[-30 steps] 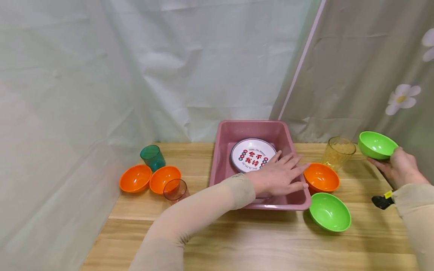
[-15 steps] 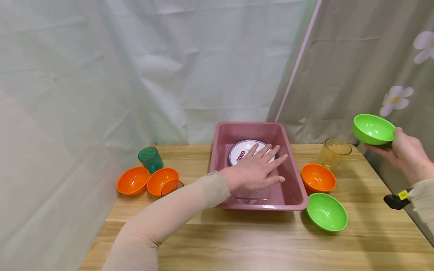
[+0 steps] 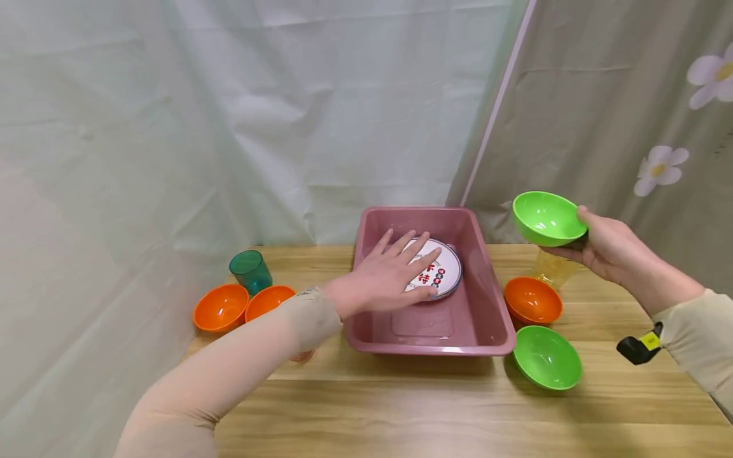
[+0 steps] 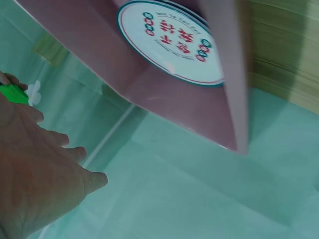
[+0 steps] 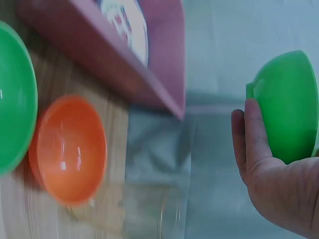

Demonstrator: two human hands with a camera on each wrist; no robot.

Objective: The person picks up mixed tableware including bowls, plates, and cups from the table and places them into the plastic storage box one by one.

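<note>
In the head view my right hand (image 3: 613,248) grips a green bowl (image 3: 548,219) in the air, thumb at its rim and fingers beneath. The right wrist view shows fingers (image 5: 256,132) against the underside of that bowl (image 5: 289,107). My left hand (image 3: 385,275), fingers spread, hovers over the left part of the pink basin (image 3: 478,351) and holds nothing. Inside the basin lies a small stack of white plates (image 3: 448,270) with red lettering, partly hidden by that hand in the head view. The left wrist view shows the left hand (image 4: 45,169) outside the basin's outline, clear of the plates (image 4: 172,45).
Right of the basin are an orange bowl (image 3: 534,301), another green bowl (image 3: 548,358) and a yellow glass (image 3: 552,270). Leftward stand a teal glass (image 3: 252,272), two orange bowls (image 3: 221,308) and a glass (image 3: 302,356) mostly behind my left sleeve. Curtains hang behind the wooden table (image 3: 401,407).
My right hand has raised the green bowl and carried it left, toward the basin. My left hand has moved left across the basin, uncovering the plates' right side.
</note>
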